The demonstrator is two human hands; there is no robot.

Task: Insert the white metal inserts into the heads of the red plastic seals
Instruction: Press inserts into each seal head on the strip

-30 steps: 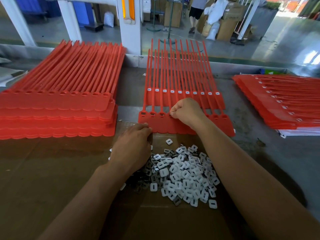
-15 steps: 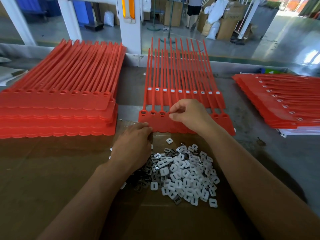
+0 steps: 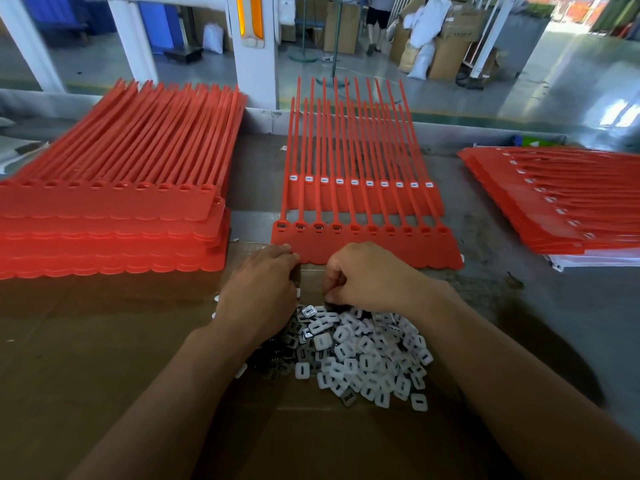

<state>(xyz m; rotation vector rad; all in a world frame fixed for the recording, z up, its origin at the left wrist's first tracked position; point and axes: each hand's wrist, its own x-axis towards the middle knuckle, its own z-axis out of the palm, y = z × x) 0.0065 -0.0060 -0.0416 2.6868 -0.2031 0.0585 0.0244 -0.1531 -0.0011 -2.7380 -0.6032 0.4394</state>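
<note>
Four of the ten heads on the front sheet [image 3: 367, 244] of red seals are looking filled, counting from the left; the other six are showing bare sockets, so approx. 40% of this sheet is done. Behind it, the rear sheet [image 3: 363, 202] is carrying a full row of white inserts. The right stack [image 3: 571, 209] is showing inserts too, prob. finished work, while the left stack [image 3: 104, 216] is sitting w/ empty heads, so plenty is waiting.

The insert pile [image 3: 367, 358] is lying on the cardboard [image 3: 104, 341], just below the front sheet. The right hand [image 3: 370, 278] is curling its fingers down at the pile's top edge; can't tell if it's pinching an insert yet. The left hand [image 3: 259, 299] is covering the pile's left side, fingers bent under, contents hidden.

Room-wise: both hands are working close together, nearly touching the front sheet's scalloped edge. Open table [image 3: 519, 306] is lying to the right, between the sheet and the right stack; the left stack is crowding in near the left hand.
</note>
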